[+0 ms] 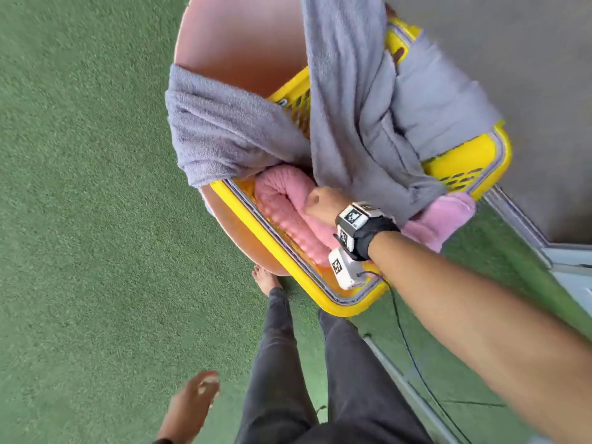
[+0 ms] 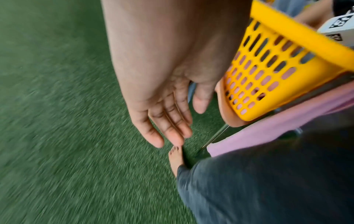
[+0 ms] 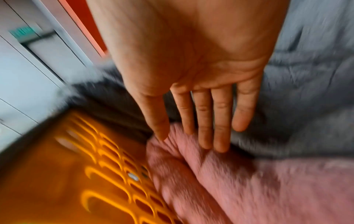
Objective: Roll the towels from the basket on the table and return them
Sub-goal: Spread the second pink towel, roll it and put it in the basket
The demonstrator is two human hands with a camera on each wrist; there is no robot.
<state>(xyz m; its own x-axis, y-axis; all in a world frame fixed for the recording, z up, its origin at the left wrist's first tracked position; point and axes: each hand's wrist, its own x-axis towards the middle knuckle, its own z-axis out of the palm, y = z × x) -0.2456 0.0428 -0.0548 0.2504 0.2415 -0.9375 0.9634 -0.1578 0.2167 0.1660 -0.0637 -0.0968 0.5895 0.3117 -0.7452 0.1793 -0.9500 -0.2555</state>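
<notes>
Pink towel (image 1: 288, 203) rolled in yellow basket (image 1: 464, 157)

You're standing on green artificial turf (image 1: 89, 193), which fills the left and bottom of the head view. A round table with a salmon-pink top (image 1: 238, 56) sits ahead of you. A grey floor or wall surface (image 1: 528, 75) takes the upper right, edged by a pale metal frame strip (image 1: 519, 216). Another metal rail (image 1: 413, 395) runs across the turf at lower right. Light is even and soft, with no hard shadows.
</notes>
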